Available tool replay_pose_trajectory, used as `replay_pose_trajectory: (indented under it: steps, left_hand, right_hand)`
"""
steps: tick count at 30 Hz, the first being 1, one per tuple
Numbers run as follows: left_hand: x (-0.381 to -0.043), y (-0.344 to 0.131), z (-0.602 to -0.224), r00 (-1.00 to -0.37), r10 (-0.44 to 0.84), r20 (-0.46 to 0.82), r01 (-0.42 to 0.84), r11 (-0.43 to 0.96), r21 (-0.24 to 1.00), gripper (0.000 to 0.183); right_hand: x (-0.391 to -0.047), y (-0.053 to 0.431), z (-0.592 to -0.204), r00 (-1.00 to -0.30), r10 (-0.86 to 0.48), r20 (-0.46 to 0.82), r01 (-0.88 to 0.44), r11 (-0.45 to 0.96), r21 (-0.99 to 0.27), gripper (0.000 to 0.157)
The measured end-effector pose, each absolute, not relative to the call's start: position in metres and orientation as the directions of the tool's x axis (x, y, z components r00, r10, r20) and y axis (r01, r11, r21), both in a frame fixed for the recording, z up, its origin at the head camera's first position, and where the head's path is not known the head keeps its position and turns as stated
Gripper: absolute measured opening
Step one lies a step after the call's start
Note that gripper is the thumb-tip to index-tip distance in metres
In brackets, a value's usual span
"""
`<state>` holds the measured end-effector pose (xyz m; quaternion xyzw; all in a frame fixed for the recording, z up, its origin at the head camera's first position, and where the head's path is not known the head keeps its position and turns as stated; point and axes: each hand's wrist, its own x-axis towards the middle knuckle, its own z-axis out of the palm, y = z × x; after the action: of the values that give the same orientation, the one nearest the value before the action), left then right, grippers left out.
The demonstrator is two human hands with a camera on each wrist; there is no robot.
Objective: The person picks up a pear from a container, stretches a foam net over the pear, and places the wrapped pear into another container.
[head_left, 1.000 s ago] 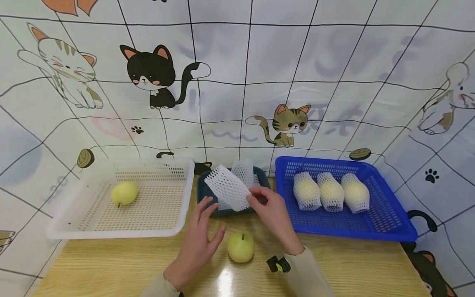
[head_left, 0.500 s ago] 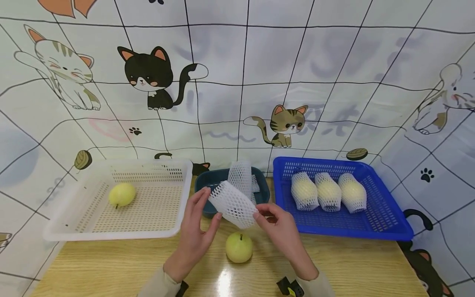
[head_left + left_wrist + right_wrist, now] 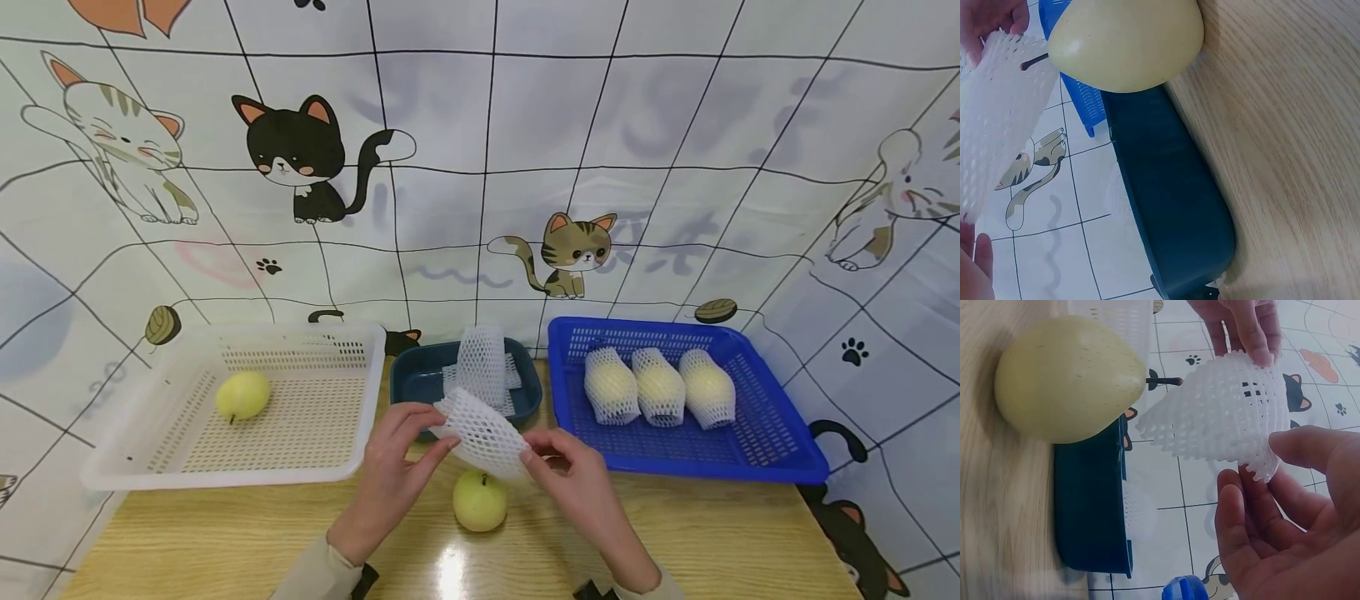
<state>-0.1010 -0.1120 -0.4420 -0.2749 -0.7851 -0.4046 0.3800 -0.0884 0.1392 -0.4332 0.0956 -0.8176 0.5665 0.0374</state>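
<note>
A white foam fruit net (image 3: 482, 435) is held in the air between my two hands. My left hand (image 3: 392, 477) pinches its left end between thumb and fingers. At the other end, my right hand (image 3: 583, 487) grips the edge with thumb and fingertips, as the right wrist view shows with the net (image 3: 1222, 412) bulging partly open. Just below the net a yellow-green pear (image 3: 480, 505) stands on the wooden table, stem up. Behind it sits a dark teal basket (image 3: 408, 379) with more foam nets (image 3: 482, 362) inside.
To the left is a white basket (image 3: 300, 446) with one pear (image 3: 243, 395) in it. A blue basket (image 3: 780, 446) on the right contains three net-wrapped pears (image 3: 658, 387). A cat-patterned cloth (image 3: 450, 192) hangs behind the baskets.
My right hand has brought the net out from over the teal basket, toward me and down, above the pear. My left hand has gone from spread fingers to pinching the net's left end.
</note>
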Motion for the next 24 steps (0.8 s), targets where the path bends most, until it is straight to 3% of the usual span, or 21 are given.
replay_pose_trajectory:
  steps: [5, 8, 11, 13, 17, 24]
  left_hand:
    - [-0.104, -0.112, -0.44, -0.596, 0.15, 0.789, 0.762, 0.414, 0.497, 0.013]
    - [-0.103, -0.114, -0.438, -0.705, 0.171, 0.688, 0.708, 0.221, 0.671, 0.02]
    - [-0.101, -0.119, -0.436, -0.818, 0.204, 0.539, 0.554, 0.025, 0.832, 0.017]
    - [-0.1, -0.122, -0.436, -0.849, 0.241, 0.471, 0.475, -0.043, 0.879, 0.012]
    - [-0.102, -0.123, -0.435, -0.853, 0.351, 0.386, 0.362, -0.133, 0.922, 0.008]
    - [-0.103, -0.111, -0.433, -0.821, 0.454, 0.347, 0.245, -0.268, 0.932, 0.01]
  right_hand:
    - [-0.082, 0.149, -0.432, -0.958, -0.196, 0.207, -0.261, 0.305, -0.916, 0.016]
    - [-0.079, 0.16, -0.426, -0.908, -0.257, 0.332, -0.401, 0.303, -0.865, 0.019]
    - [-0.081, 0.17, -0.416, -0.836, -0.31, 0.452, -0.533, 0.265, -0.804, 0.029]
    - [-0.085, 0.175, -0.408, -0.801, -0.36, 0.479, -0.574, 0.233, -0.785, 0.035]
    - [-0.099, 0.176, -0.398, -0.754, -0.497, 0.429, -0.56, 0.146, -0.815, 0.049]
    - [-0.125, 0.158, -0.407, -0.675, -0.681, 0.283, -0.395, 0.011, -0.918, 0.072]
